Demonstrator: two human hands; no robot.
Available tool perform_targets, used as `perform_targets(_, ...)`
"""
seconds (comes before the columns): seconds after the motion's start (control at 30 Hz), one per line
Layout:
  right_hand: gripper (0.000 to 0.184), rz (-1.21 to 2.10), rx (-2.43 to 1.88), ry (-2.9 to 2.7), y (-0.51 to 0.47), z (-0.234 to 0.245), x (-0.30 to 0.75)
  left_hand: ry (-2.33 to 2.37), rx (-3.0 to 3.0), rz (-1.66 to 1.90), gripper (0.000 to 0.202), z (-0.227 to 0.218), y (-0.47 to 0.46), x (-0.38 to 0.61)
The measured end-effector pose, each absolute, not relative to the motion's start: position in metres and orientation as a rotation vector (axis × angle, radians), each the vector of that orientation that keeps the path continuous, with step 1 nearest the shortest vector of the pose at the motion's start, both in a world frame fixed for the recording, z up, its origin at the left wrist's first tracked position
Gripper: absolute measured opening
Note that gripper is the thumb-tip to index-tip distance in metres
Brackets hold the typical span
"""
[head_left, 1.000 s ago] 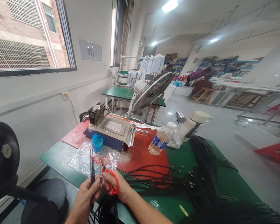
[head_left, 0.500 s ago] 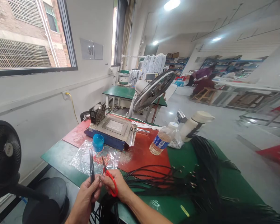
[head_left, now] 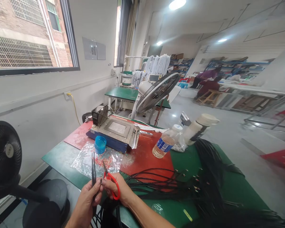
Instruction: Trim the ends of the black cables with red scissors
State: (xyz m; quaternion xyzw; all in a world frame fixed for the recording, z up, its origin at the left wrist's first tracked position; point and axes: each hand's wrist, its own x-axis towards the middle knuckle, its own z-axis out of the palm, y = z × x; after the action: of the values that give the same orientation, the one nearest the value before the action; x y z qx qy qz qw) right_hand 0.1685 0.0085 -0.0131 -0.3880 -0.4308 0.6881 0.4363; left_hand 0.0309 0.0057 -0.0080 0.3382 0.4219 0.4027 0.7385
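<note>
In my left hand (head_left: 89, 193), at the bottom centre, several thin black cables (head_left: 93, 169) are held upright, their narrow ends pointing away from me. My right hand (head_left: 117, 188) has red-handled scissors (head_left: 114, 186) looped over it, the dark blades tilted up and left. The fingertips of both hands meet around a small dark piece, mostly hidden. More black cable hangs below the hands. Just beyond lies a clear plastic bag (head_left: 85, 158) with red and pale scraps (head_left: 103, 161) on it. A blue cup (head_left: 100, 145) stands at its far side.
A blue-based heating device (head_left: 111, 133) with a small fan sits behind the cup. A bottle (head_left: 163, 145) and a pale flask (head_left: 199, 125) stand right of it. Bundled black cables (head_left: 209, 177) cover the table's right side. A black fan (head_left: 4, 152) stands left; people sit far back.
The view has shifted very slightly. Both hands stay together with the same cables and scissors, their fingertips barely moved.
</note>
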Motion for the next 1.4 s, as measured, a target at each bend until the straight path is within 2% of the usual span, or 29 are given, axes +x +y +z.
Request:
perform_targets(0.3, 0.053, 1.749, -0.931, -0.979, 0.010, -0.018, 0.169, 0.912, 0.843, 0.854, 0.037, -0.007, 0.005, 0.028)
perform_targets(0.93, 0.046, 1.790, -0.904, -0.950, 0.011, -0.020, 0.171, 0.860, 0.843, 0.861, 0.030, -0.011, 0.005, 0.027)
perform_targets(1.4, 0.044, 1.229, -1.149, -1.264, 0.010, -0.030, 0.171, 0.965, 0.823, 0.945, 0.027, -0.013, 0.005, 0.030)
